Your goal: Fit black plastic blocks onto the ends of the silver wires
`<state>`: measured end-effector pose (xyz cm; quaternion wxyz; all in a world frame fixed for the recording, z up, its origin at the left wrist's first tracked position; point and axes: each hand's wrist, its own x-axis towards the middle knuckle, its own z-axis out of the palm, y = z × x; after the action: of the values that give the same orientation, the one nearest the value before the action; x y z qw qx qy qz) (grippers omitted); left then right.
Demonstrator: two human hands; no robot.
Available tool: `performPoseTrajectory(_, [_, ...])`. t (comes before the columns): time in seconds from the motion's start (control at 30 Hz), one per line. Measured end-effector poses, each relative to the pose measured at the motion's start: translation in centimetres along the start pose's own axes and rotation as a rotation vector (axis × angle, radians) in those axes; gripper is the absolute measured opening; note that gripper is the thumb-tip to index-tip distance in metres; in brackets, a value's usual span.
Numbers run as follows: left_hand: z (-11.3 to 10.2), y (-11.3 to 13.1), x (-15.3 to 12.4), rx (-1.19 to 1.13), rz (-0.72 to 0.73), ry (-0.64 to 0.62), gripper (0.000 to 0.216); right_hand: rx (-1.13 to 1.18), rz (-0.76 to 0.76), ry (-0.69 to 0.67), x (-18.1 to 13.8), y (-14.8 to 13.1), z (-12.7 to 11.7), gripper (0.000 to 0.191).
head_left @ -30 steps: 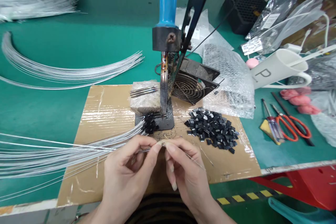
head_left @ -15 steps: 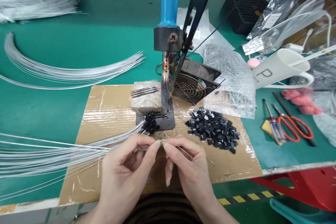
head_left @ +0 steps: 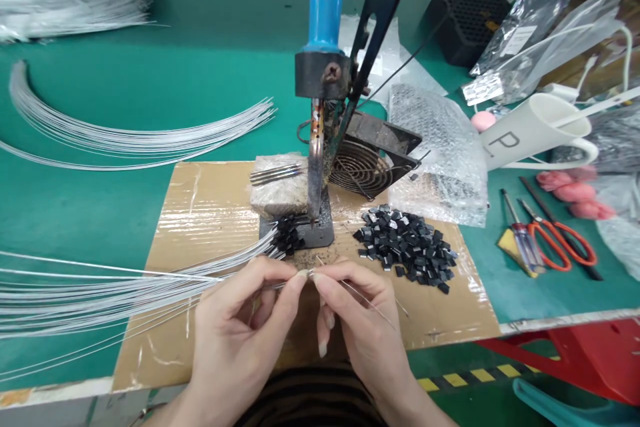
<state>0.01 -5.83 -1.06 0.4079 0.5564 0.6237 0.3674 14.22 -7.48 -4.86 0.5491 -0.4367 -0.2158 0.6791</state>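
Note:
My left hand (head_left: 250, 327) pinches a thin wire between thumb and forefinger, low over the cardboard (head_left: 200, 200). Close beside it, my right hand (head_left: 357, 313) is also closed in a pinch at the wire's end; fine wire strands (head_left: 367, 300) stick out past its fingers. The fingertips almost meet and cover the exact spot being gripped. Just beyond the left hand lies a bundle of white wires (head_left: 165, 287) with black ends (head_left: 287, 237). A heap of small black connector pieces (head_left: 407, 247) lies to the right of my hands.
A soldering iron (head_left: 323, 20) is clamped upright on a stand, its tip pointing down ahead of my hands. Behind it are a small fan (head_left: 365, 167) and bubble wrap (head_left: 435, 147). A mug (head_left: 537, 130), screwdriver (head_left: 523, 233) and scissors (head_left: 555, 240) lie right. More white wires (head_left: 140, 137) curve at left.
Both hands stay almost in place, shifting very slightly. My right hand's lower fingers have curled a little; the pinch between the hands is unchanged.

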Motion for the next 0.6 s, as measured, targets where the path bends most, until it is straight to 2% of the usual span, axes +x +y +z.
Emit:
performPoseTrajectory(0.23, [-0.1,-0.4,-0.1,0.005,0.063,-0.022,0.013,0.128,0.105,-0.038,0.4,-0.8,-0.1,0.015])
performPoseTrajectory(0.4, [-0.1,-0.5,-0.2,0.032,0.078,-0.037,0.014,0.081,0.168,-0.077,0.5,-1.7,-0.7,0.016])
performPoseTrajectory(0.6, [0.2,-0.8,-0.2,0.035,0.067,-0.01,0.015,0.053,0.14,-0.054,0.5,-1.3,-0.8,0.018])
